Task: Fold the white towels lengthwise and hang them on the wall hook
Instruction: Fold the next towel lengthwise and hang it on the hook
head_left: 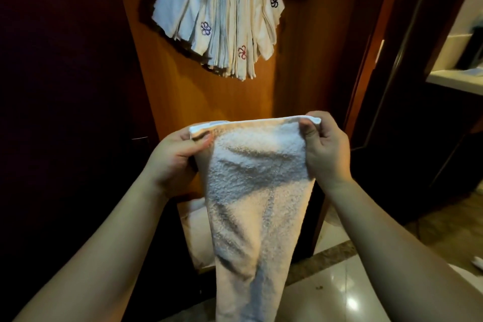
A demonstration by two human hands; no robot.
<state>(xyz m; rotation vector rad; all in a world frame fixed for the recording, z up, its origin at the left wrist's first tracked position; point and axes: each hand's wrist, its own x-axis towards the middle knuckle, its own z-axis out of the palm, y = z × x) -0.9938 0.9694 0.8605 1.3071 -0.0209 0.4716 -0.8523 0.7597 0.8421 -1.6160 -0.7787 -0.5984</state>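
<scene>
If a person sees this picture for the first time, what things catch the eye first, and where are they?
First, the white towel in the centre, hanging down from its top edge, which the left hand and the right hand pinch at the corners. Next, the bundle of folded towels hanging high on the wooden panel, some with small embroidered flowers.

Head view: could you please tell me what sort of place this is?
Probably a hotel or spa washroom: a bunch of folded white towels hangs against a wood panel, with a polished stone floor and a pale countertop on the right.
</scene>
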